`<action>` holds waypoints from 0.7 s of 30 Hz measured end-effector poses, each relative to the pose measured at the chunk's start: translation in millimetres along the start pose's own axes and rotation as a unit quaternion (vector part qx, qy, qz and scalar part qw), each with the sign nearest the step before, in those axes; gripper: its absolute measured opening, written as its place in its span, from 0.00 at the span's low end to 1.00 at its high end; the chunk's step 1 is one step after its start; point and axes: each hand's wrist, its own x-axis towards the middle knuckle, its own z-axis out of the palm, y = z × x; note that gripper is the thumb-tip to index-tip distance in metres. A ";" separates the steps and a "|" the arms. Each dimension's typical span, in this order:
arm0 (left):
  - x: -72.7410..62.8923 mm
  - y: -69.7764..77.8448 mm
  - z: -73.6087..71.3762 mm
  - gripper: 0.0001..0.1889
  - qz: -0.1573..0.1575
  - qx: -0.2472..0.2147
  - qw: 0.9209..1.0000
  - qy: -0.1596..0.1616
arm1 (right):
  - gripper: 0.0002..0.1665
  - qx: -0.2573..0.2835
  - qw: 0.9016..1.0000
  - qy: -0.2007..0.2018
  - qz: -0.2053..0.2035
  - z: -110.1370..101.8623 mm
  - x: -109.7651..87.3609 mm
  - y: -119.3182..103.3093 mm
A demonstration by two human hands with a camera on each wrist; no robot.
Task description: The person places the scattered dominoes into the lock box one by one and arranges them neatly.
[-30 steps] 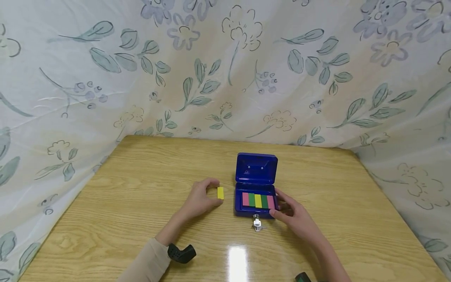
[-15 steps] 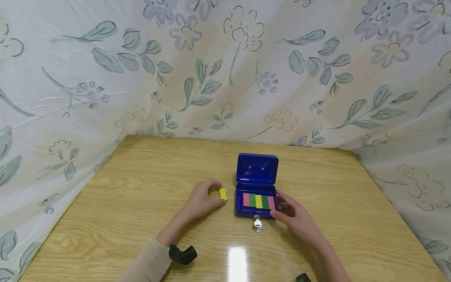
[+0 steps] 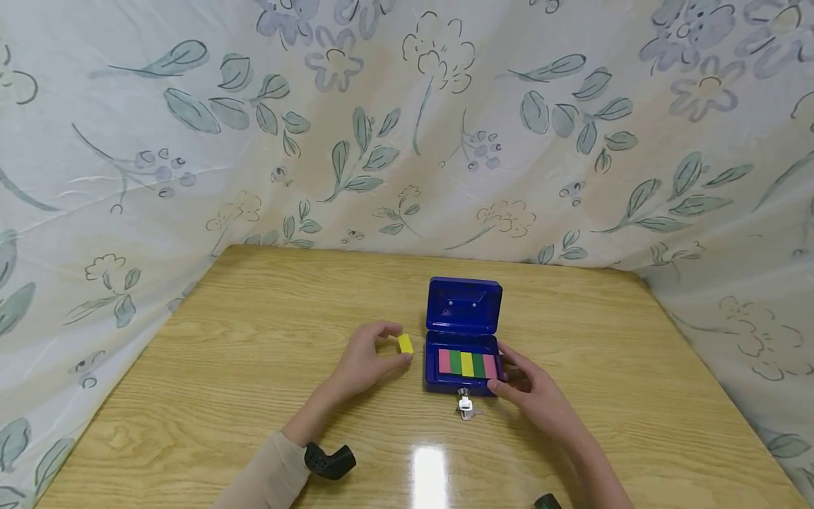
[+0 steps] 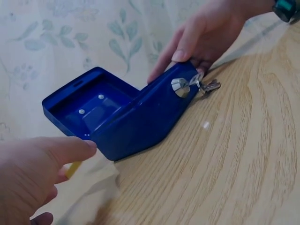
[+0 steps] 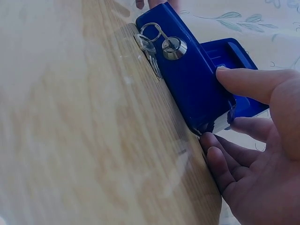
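A blue cash box [image 3: 441, 387] stands on the table with its lid [image 3: 463, 300] raised. Inside it lies a row of pink, green and yellow blocks [image 3: 467, 364]. Just left of the box, my left hand [image 3: 364, 359] pinches a small yellow block [image 3: 405, 344] between thumb and fingers; the left wrist view shows only a bit of this block [image 4: 72, 169]. My right hand [image 3: 539, 396] holds the box at its front right corner, thumb at the rim and fingers along the side [image 5: 262, 122]. Keys [image 5: 152, 44] hang from the round lock [image 5: 174, 48] on the box's front.
The wooden table [image 3: 254, 297] runs back to a hanging floral cloth [image 3: 407, 127]. A black device [image 3: 329, 461] is worn on the left wrist, and part of another [image 3: 547, 501] shows near the right wrist. Light glares off the table's front [image 3: 429, 474].
The yellow block in my left hand has moved slightly right, nearer the box, and has tilted. My right hand and the box stay almost where they were.
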 end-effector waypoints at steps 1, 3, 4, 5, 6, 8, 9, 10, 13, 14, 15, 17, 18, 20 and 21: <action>0.2 0.5 0.1 0.24 0.003 0.001 1.000 0.004 | 0.42 0.000 1.000 -0.001 0.000 0.1 0.0 -0.1; 0.6 1.7 0.5 0.24 0.010 0.006 1.000 0.011 | 0.42 0.000 1.000 0.000 0.000 0.0 -0.1 0.0; 0.7 2.4 0.8 0.24 0.012 0.007 1.000 0.013 | 0.42 0.001 1.000 0.000 -0.001 0.0 0.0 0.1; 0.7 3.4 1.1 0.25 0.016 0.007 1.000 0.015 | 0.42 0.001 1.000 0.000 -0.001 -0.1 0.0 0.1; 0.5 4.4 1.4 0.25 0.018 0.007 1.000 0.017 | 0.42 0.001 1.000 0.001 -0.002 -0.1 0.0 0.3; 0.7 6.2 2.5 0.25 0.026 0.007 0.999 0.020 | 0.42 0.000 1.000 0.002 -0.003 -0.5 0.0 0.7; 0.7 7.1 3.0 0.25 0.029 0.006 0.999 0.021 | 0.42 -0.001 1.000 0.003 -0.004 -0.7 0.0 0.8; 0.7 7.9 3.5 0.24 0.032 0.005 0.999 0.022 | 0.42 0.000 1.000 0.003 -0.004 -0.8 0.0 0.9; 0.4 10.3 4.8 0.24 0.037 0.002 0.999 0.023 | 0.43 -0.004 1.000 0.003 -0.004 -1.0 0.2 1.0; 0.2 11.2 5.1 0.24 0.039 0.000 0.999 0.024 | 0.43 -0.005 1.000 0.004 -0.003 -1.1 0.3 1.0; -0.1 12.0 5.4 0.24 0.042 0.000 0.999 0.025 | 0.43 -0.004 1.000 0.004 -0.003 -1.1 0.4 1.0; -0.8 13.7 5.7 0.24 0.048 -0.001 0.999 0.025 | 0.42 -0.005 1.000 0.003 -0.002 -0.9 0.5 1.2; -1.1 14.4 5.9 0.23 0.049 -0.001 0.998 0.026 | 0.42 -0.003 1.000 0.002 -0.002 -0.8 0.6 1.4; -2.0 16.5 6.0 0.23 0.053 0.000 0.998 0.028 | 0.42 0.001 1.000 0.001 -0.002 -0.4 0.6 1.6; -2.4 17.6 6.1 0.23 0.055 -0.001 0.998 0.028 | 0.42 0.003 1.000 0.001 -0.003 -0.2 0.5 1.8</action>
